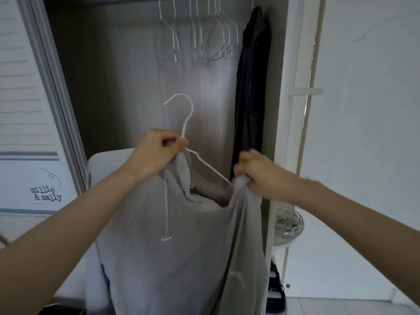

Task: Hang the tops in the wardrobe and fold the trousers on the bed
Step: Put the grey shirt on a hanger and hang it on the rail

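I observe my left hand [156, 153] pinching the white wire hanger [188, 123] at its neck and my right hand [254, 176] gripping the grey top's [181, 258] shoulder, held before the open wardrobe [136, 76].

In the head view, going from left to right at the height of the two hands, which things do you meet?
White louvred wardrobe door → left hand gripping the white wire hanger → grey drawstring top → right hand pinching the top's shoulder → hanging black garment → white wall.
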Demonstrator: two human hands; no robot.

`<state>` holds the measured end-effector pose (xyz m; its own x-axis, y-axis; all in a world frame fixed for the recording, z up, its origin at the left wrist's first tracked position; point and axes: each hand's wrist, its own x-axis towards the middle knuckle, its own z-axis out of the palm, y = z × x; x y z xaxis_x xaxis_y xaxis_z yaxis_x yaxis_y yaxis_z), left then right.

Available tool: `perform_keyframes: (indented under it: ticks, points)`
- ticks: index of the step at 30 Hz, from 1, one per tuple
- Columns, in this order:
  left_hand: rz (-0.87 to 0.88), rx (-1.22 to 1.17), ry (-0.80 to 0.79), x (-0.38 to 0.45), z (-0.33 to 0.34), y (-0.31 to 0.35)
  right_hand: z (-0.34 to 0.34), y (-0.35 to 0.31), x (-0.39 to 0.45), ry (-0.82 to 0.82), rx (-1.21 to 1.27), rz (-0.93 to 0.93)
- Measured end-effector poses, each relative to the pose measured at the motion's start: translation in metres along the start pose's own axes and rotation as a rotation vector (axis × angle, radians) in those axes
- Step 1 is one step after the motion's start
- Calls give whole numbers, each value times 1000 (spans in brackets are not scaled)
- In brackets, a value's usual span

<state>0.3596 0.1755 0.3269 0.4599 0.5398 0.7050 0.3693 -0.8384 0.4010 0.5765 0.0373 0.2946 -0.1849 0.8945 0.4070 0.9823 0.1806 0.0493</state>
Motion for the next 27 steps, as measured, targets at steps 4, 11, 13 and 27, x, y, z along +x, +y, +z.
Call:
perform_keyframes:
  ticks: [4,11,13,27]
  points:
    - [76,-17,4,-2,30,28,-20,-31,37,284,121,-42]
    - [-36,-191,274,1,13,18,-23,-18,33,-8,364,697]
    - [-40,-202,291,2,5,10,-27,-4,29,-162,730,770]
    - [118,121,345,4,-1,-16,-43,-14,31,700,475,473]
